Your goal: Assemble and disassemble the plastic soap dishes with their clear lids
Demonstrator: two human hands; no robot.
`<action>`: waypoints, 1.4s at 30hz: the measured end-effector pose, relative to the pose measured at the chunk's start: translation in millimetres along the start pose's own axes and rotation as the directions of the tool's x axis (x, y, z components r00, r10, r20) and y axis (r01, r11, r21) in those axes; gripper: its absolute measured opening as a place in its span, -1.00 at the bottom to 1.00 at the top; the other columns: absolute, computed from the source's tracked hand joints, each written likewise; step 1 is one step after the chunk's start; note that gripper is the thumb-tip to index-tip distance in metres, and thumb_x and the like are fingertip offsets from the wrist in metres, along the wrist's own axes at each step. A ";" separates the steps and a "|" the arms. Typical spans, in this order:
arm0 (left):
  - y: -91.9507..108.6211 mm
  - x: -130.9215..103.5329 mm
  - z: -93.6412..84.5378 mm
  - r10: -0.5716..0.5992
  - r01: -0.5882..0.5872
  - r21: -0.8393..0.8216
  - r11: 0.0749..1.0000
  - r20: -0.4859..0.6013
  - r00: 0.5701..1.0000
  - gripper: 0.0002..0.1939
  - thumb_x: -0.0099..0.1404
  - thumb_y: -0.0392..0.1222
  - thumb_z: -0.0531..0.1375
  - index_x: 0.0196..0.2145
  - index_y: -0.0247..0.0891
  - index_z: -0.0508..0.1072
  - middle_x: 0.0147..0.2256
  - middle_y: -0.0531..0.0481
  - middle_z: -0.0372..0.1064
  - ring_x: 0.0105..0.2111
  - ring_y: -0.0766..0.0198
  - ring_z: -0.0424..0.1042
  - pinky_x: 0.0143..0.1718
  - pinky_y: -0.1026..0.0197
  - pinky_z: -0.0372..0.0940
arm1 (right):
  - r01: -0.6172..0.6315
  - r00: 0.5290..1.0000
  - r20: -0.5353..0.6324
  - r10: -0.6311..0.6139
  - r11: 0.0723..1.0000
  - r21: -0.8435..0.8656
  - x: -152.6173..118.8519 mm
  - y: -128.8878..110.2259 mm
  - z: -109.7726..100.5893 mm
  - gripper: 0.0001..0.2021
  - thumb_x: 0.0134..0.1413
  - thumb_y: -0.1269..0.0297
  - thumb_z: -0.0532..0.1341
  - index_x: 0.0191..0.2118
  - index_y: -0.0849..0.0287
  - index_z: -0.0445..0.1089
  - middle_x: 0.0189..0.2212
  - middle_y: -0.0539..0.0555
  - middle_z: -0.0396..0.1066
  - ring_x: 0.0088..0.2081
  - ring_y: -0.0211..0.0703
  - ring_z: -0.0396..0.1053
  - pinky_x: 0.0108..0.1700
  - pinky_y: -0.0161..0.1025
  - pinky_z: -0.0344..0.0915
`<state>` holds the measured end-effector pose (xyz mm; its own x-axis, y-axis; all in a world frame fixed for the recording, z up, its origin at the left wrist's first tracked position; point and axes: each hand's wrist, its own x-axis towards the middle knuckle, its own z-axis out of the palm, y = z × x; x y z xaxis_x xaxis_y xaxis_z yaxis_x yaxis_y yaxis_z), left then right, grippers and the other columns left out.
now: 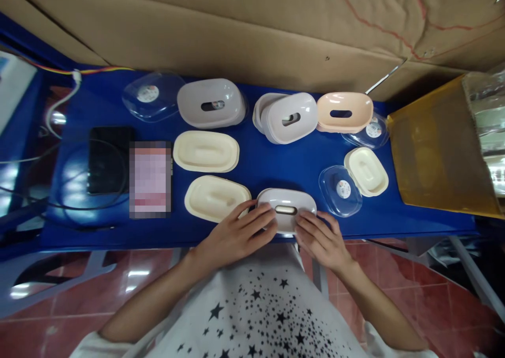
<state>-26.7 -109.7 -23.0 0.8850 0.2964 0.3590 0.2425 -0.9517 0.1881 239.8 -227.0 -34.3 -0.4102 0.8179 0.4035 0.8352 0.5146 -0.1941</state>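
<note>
At the table's front edge lies a pale grey oval plastic lid with a slot (287, 224), a cream piece showing through the slot. My left hand (248, 229) grips its left end, the fingertips pressing on the top. Around the right end are the bent fingers of my right hand (321, 237). My thumbs are mostly hidden. Just left of my left hand lies a cream oval base with a raised middle (201, 197), and a similar cream base (205, 161) lies behind it. A clear plastic cover with a round label (331, 203) rests right of my right hand.
Behind stand grey slotted lids (193, 105), more stacked grey lids (284, 129) and peach lids (325, 103). Cream bases (369, 176) and a cardboard box (430, 153) are at right. Clear covers (134, 103), a black device (106, 163) and cables occupy the left.
</note>
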 end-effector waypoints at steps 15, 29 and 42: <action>-6.3 0.7 -3.2 0.004 -0.006 0.066 0.998 0.030 1.000 -0.75 0.53 -0.45 0.15 0.06 -0.29 0.52 0.12 -0.14 0.55 0.24 0.09 0.44 0.32 -0.06 0.33 | -0.016 1.000 0.005 0.017 0.998 -0.065 5.0 0.9 10.5 -0.69 0.35 0.43 0.33 0.14 0.03 0.54 0.02 0.06 0.67 0.11 -0.04 0.59 0.33 0.03 0.34; -8.4 -7.0 4.9 -0.164 0.163 -0.057 0.985 -0.007 0.986 -0.68 0.48 -0.42 0.24 0.12 -0.19 0.49 0.28 -0.22 0.43 0.35 0.00 0.37 0.52 -0.33 -0.02 | -0.579 0.814 -0.164 0.557 0.798 -0.168 -14.3 42.2 -18.3 -0.40 0.34 0.15 0.37 0.41 0.08 0.32 0.33 0.38 0.37 0.34 0.42 0.35 0.29 0.42 0.32; -23.0 -4.6 5.1 -0.304 0.280 -0.218 0.935 -0.087 0.949 -0.29 0.57 0.01 0.22 0.49 -0.24 0.07 0.30 -0.31 0.41 0.28 0.03 0.47 0.47 -0.30 0.15 | -0.100 0.990 0.124 0.069 0.958 0.269 38.5 30.8 -14.0 -0.47 0.32 0.28 0.37 0.34 0.04 0.34 0.34 0.23 0.37 0.45 0.23 0.24 0.43 0.33 0.30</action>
<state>-34.3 -89.6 -33.6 0.7312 0.5776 0.3629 0.3879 -0.7897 0.4752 254.9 -183.3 -12.2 -0.3936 0.8770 0.2756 0.7426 0.4801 -0.4670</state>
